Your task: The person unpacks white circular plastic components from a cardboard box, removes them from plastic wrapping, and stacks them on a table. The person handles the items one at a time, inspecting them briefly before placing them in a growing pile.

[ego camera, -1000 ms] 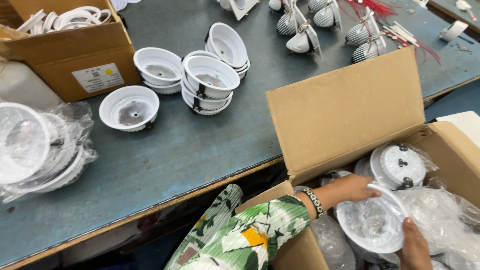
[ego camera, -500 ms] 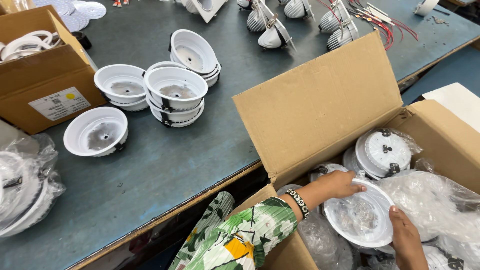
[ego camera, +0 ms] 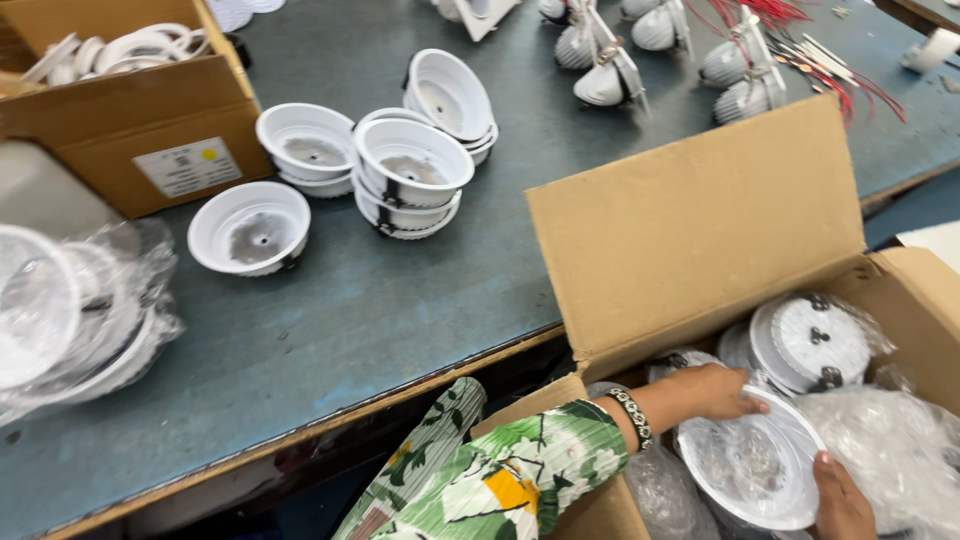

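Observation:
Both my hands hold a white round lamp housing [ego camera: 752, 468] wrapped in clear plastic, inside an open cardboard box [ego camera: 700, 230] at the lower right. My left hand [ego camera: 715, 390], with a beaded bracelet and a floral sleeve, grips the housing's upper left rim. My right hand [ego camera: 840, 498] holds its lower right rim at the frame's bottom edge. Another bagged white housing [ego camera: 810, 343] lies deeper in the box, with crumpled clear bags [ego camera: 900, 450] around it.
On the grey-blue table [ego camera: 330, 330] stand stacked white bowl-shaped housings [ego camera: 410, 170] and a single one [ego camera: 250, 225]. A second cardboard box [ego camera: 140, 120] with white rings sits far left, bagged parts [ego camera: 70, 310] at the left edge, wired lamp bodies [ego camera: 730, 70] at the back.
My hands keep their hold on the bagged housing, which has sunk a little lower in the box. The view has shifted, so the table items sit differently in frame.

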`<action>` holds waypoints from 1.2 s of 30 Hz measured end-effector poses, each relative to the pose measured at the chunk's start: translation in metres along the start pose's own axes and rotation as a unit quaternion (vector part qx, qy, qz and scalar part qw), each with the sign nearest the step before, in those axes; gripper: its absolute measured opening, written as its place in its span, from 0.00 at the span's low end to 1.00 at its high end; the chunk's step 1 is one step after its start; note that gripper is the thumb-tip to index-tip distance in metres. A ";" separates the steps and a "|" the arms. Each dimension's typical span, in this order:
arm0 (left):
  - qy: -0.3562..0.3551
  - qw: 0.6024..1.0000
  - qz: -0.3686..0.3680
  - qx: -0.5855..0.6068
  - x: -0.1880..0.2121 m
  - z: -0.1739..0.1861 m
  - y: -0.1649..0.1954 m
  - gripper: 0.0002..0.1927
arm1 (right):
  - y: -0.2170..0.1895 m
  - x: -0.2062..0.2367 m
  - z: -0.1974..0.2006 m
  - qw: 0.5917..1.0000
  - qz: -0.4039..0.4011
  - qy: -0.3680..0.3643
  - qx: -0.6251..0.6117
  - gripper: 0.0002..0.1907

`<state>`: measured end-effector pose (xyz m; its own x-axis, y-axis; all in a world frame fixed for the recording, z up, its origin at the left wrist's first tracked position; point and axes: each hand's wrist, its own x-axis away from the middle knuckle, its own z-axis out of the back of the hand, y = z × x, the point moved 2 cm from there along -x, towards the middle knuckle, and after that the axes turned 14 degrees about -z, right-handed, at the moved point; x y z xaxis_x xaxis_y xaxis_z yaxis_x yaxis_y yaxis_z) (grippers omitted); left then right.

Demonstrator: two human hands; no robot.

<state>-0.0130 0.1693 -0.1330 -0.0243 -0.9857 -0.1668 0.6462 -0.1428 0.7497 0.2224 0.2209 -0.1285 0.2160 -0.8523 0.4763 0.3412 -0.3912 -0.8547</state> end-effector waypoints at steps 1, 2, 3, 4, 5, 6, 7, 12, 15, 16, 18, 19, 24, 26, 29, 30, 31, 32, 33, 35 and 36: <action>0.003 1.000 -0.004 -0.001 -0.003 -0.001 -0.001 0.42 | -0.002 -0.002 0.000 1.000 0.013 0.002 0.010 0.26; 0.003 1.000 -0.006 -0.001 -0.004 -0.001 -0.002 0.43 | -0.003 -0.004 0.001 0.998 0.043 0.008 0.036 0.26; 0.003 1.000 -0.008 -0.001 -0.005 -0.001 -0.003 0.43 | -0.005 -0.006 -0.001 0.997 0.061 0.012 0.052 0.26; 0.002 1.000 -0.010 -0.001 -0.005 0.000 -0.002 0.43 | -0.008 -0.007 -0.003 0.996 0.062 0.013 0.060 0.26; -0.001 1.000 -0.010 -0.002 -0.005 0.001 -0.001 0.43 | -0.011 -0.007 -0.005 0.996 0.061 0.013 0.064 0.26; -0.003 1.000 -0.010 -0.004 -0.005 0.003 0.000 0.43 | -0.013 -0.008 -0.009 0.996 0.060 0.012 0.066 0.26; -0.006 1.000 -0.011 -0.006 -0.003 0.005 0.002 0.43 | -0.017 -0.009 -0.011 0.996 0.059 0.014 0.064 0.26; -0.015 1.000 -0.007 -0.014 0.005 0.014 0.013 0.43 | -0.031 -0.011 -0.023 0.996 0.055 0.013 0.066 0.26; -0.014 1.000 -0.011 -0.016 0.007 0.018 0.018 0.44 | -0.036 -0.012 -0.025 0.997 0.053 0.010 0.062 0.26; -0.012 1.000 -0.013 -0.016 0.007 0.018 0.018 0.44 | -0.036 -0.012 -0.026 0.997 0.053 0.009 0.061 0.26; -0.016 1.000 -0.010 -0.012 0.006 0.016 0.016 0.44 | -0.038 -0.012 -0.027 0.997 0.053 0.008 0.061 0.26; -0.018 1.000 -0.008 -0.010 0.006 0.015 0.014 0.45 | -0.038 -0.011 -0.027 0.997 0.052 0.006 0.059 0.26; -0.018 1.000 -0.008 -0.012 0.002 0.008 0.008 0.44 | -0.041 -0.011 -0.029 0.997 0.051 0.003 0.057 0.26; -0.017 1.000 -0.010 -0.013 0.000 0.006 0.005 0.44 | -0.042 -0.011 -0.030 0.997 0.051 0.002 0.057 0.26; -0.023 1.000 -0.009 -0.007 -0.001 0.004 0.003 0.45 | -0.044 -0.011 -0.031 0.997 0.051 0.000 0.054 0.26; -0.028 1.000 -0.005 -0.007 -0.001 0.004 0.003 0.44 | -0.044 -0.011 -0.031 0.997 0.050 -0.003 0.053 0.26; -0.034 0.999 0.000 -0.006 -0.001 0.004 0.002 0.44 | -0.044 -0.011 -0.032 0.997 0.051 -0.003 0.052 0.26; -0.032 0.999 -0.003 -0.007 -0.001 0.004 0.002 0.44 | -0.044 -0.010 -0.031 0.997 0.050 -0.002 0.052 0.26; -0.029 1.000 -0.006 -0.009 -0.001 0.004 0.002 0.44 | -0.045 -0.010 -0.031 0.997 0.049 -0.003 0.051 0.26; -0.026 1.000 -0.009 -0.011 -0.002 0.003 0.002 0.44 | -0.045 -0.010 -0.031 0.998 0.048 -0.003 0.046 0.27; -0.025 1.000 -0.009 -0.011 -0.002 0.003 0.002 0.44 | -0.045 -0.009 -0.030 0.998 0.047 -0.006 0.044 0.27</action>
<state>-0.0138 0.1710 -0.1298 -0.0737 -0.9861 -0.1488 0.6615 -0.1600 0.7326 0.1773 0.2359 -0.1010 0.2611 -0.8796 0.3976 0.3981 -0.2771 -0.8745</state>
